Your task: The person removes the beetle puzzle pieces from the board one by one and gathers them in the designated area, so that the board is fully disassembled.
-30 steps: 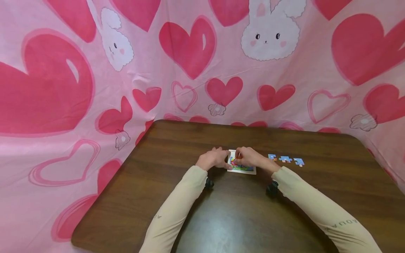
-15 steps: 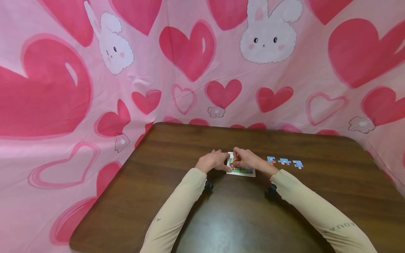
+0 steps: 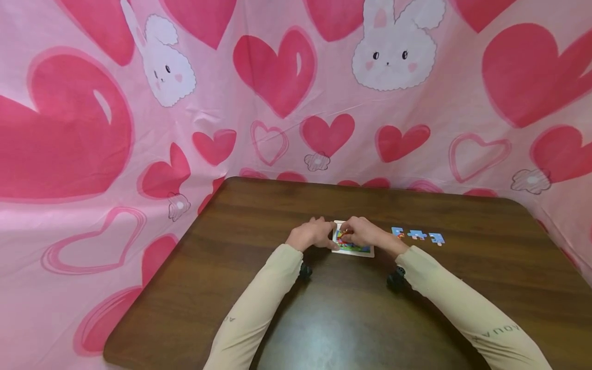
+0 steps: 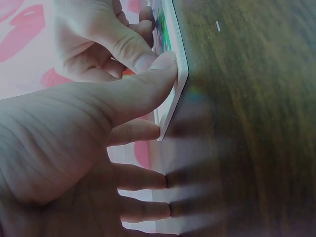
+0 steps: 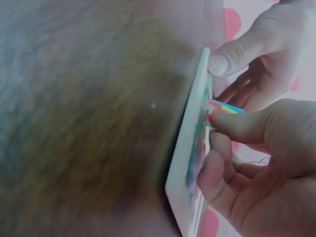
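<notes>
A small jigsaw board [image 3: 353, 254] with a pale rim and a colourful picture lies flat on the table. My left hand [image 3: 316, 234] is at its left end. In the left wrist view its thumb [image 4: 165, 61] presses the rim while the fairly straight fingers spread over the edge and onto the tabletop. My right hand [image 3: 363, 231] is over the board and pinches a jigsaw piece [image 5: 232, 106] with red, yellow and blue colours. That piece stands tilted against the board's surface. Its lower part is hidden by the thumb, and the right hand covers part of the picture.
To the right of the board lie three loose blue jigsaw pieces [image 3: 417, 235] in a row. The brown wooden table [image 3: 259, 205] ends at a pink heart-patterned cloth [image 3: 277, 149] at the back and left. Dark wrist cameras sit under both sleeves.
My right hand has shifted very slightly left over the board, still pinching the jigsaw piece. My left hand and the three loose pieces stay in place, and the head view has tilted a little.
</notes>
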Available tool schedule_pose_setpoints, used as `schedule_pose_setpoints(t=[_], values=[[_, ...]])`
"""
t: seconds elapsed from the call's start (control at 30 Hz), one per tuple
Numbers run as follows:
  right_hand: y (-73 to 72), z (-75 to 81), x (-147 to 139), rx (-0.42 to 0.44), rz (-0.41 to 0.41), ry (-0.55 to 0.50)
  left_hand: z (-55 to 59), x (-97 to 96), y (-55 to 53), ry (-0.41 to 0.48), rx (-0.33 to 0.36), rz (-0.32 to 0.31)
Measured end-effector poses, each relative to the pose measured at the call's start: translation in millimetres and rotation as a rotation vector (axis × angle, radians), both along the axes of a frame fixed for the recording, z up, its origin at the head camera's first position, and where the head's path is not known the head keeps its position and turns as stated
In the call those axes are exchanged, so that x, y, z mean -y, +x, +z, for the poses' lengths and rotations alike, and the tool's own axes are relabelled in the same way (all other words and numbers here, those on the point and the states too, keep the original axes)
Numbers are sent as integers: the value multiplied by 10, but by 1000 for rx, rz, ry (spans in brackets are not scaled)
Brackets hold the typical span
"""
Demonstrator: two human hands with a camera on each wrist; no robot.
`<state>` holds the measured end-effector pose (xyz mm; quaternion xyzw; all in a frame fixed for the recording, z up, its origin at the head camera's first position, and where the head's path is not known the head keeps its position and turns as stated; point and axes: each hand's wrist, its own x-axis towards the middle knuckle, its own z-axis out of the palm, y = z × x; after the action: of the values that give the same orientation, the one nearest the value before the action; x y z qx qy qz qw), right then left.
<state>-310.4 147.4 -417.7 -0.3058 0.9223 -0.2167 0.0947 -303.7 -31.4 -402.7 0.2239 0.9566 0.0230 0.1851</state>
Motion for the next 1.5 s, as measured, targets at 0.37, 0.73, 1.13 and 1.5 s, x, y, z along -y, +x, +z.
schedule_pose_setpoints(t=[0.37, 0.73, 1.13, 1.5], values=[[28, 46, -71, 8, -29, -59, 18, 17, 15, -11, -1, 10], [37, 177, -334, 88, -179, -145, 24, 4, 26, 40, 14, 56], [63, 139, -611, 176, -199, -194, 15, 11, 24, 32, 9, 43], [59, 127, -786, 143, -212, -140, 20, 12, 14, 38, 17, 51]])
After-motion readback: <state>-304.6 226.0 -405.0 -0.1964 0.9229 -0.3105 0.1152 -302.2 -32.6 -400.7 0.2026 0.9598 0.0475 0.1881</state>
